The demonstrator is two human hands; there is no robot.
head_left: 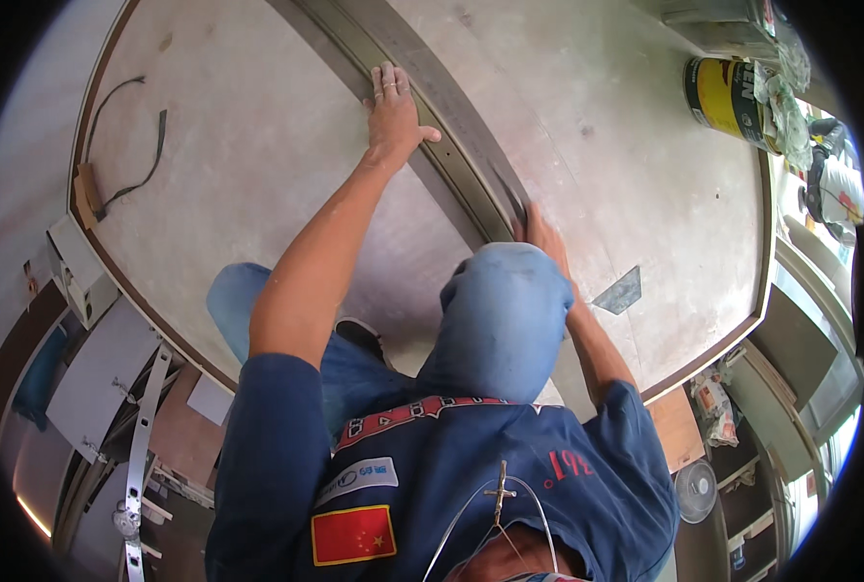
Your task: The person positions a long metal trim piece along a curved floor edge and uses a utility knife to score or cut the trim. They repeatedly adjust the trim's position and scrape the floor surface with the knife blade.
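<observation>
A long grey-brown metal rail [466,177] runs slantwise across the pale board from the far middle down to my raised knee. My left hand [393,114] lies on the rail with fingers stretched forward and the thumb spread to the right. Along the rail's right side runs a flat dark grey strip [430,82]. At the near end of this strip is my right hand [546,236], its fingers closed at the strip's edge. My knee hides part of that hand, and its grip shows only in part.
A yellow and black bucket [728,95] with crumpled plastic sits at the far right. A grey angular offcut [619,290] lies right of my knee. Thin dark strips [150,163] lie at the left. Several panels [107,373] and a perforated metal bar [141,456] stand beyond the board's brown edge.
</observation>
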